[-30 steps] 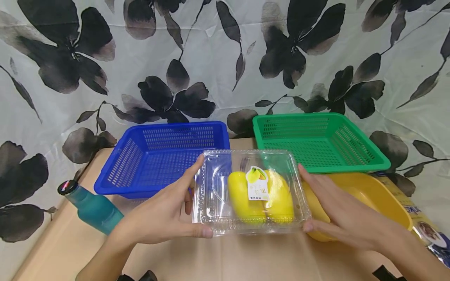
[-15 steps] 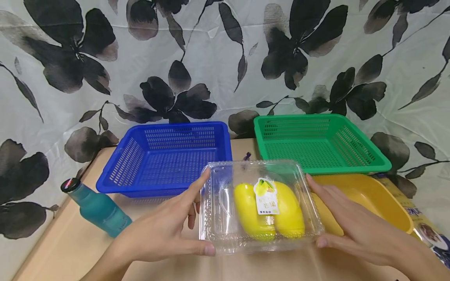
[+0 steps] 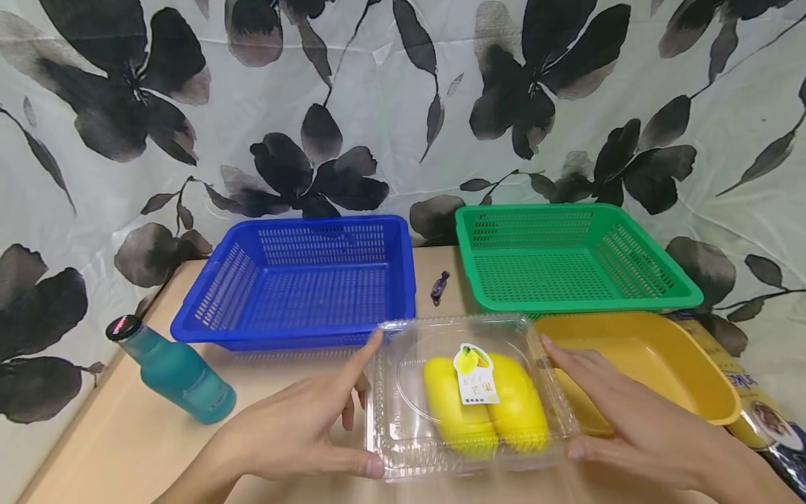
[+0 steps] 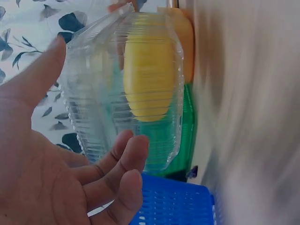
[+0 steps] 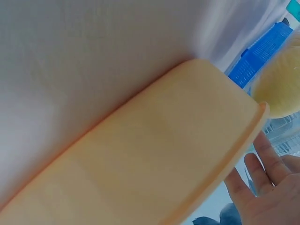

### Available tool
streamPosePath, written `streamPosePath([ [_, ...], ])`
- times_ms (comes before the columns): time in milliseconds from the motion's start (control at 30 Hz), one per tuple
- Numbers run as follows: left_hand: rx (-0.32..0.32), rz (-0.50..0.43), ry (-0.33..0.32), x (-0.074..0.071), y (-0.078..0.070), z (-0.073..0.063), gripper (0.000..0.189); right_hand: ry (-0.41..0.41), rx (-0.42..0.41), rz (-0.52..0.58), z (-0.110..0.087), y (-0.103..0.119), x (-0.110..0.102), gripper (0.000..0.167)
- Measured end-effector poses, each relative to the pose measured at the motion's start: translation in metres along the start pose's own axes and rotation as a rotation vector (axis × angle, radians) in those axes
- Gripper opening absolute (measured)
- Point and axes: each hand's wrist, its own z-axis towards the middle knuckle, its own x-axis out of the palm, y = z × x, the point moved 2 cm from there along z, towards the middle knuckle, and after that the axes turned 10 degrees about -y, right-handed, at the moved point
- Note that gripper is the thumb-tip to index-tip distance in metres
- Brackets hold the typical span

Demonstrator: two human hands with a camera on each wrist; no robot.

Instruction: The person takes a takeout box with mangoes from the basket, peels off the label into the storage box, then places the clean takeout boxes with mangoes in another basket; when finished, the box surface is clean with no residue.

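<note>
A clear plastic clamshell box (image 3: pixel 403 399) sits between my hands, low over the table in the head view. Two yellow mangoes (image 3: pixel 519 406) lie inside it under a white sticker (image 3: pixel 476 381) with a mango picture. My left hand (image 3: pixel 296 430) holds the box's left side, index finger near the far corner and thumb at the near one. On the opposite side my right hand (image 3: pixel 642 420) holds it in the same way. Seen from the left wrist, the box (image 4: pixel 154 136) is on edge beyond the left fingers (image 4: pixel 133 152).
Behind are a blue basket (image 3: pixel 315 339) and a green basket (image 3: pixel 579 306), with a purple-wrapped candy (image 3: pixel 439 288) between them. A yellow tub (image 3: pixel 667 350) stands by my right hand, next to a yellow-and-blue packet (image 3: pixel 768 420). A teal bottle (image 3: pixel 182 378) stands left.
Both hands have brought the clamshell box down and toward me, slightly to the right. The candy behind it has come into plain view.
</note>
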Motion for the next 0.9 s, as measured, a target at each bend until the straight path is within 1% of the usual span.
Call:
streamPosePath([
  [100, -0.003, -0.003, 0.022, 0.000, 0.003, 0.000, 0.128, 0.019, 0.012, 0.006, 0.001, -0.001, 0.003, 0.110],
  [233, 0.006, -0.018, 0.040, -0.001, 0.005, -0.003, 0.128, 0.008, -0.011, -0.026, 0.001, 0.001, 0.005, 0.111],
  [333, 0.008, -0.036, 0.057, -0.001, 0.005, -0.006, 0.128, 0.007, -0.011, -0.028, 0.001, 0.001, 0.006, 0.109],
  [400, -0.019, -0.053, 0.090, -0.001, 0.005, -0.008, 0.126, 0.008, -0.007, -0.027, 0.001, 0.000, 0.007, 0.107],
  [467, -0.064, -0.074, 0.137, 0.000, 0.005, -0.009, 0.124, 0.008, -0.006, -0.032, 0.001, 0.000, 0.008, 0.104],
  [567, -0.126, -0.082, 0.195, 0.001, 0.007, -0.010, 0.121, -0.006, -0.044, -0.056, 0.001, -0.001, 0.010, 0.104],
  [600, -0.133, -0.077, 0.204, 0.002, 0.008, -0.010, 0.120, -0.012, -0.057, -0.066, 0.001, 0.000, 0.010, 0.104],
  [733, -0.149, -0.040, 0.206, 0.005, 0.014, -0.008, 0.119, -0.022, -0.066, -0.089, 0.002, 0.002, 0.014, 0.105],
  [900, -0.094, -0.006, 0.162, 0.009, 0.022, -0.006, 0.122, -0.013, -0.027, -0.114, 0.004, 0.004, 0.023, 0.103],
])
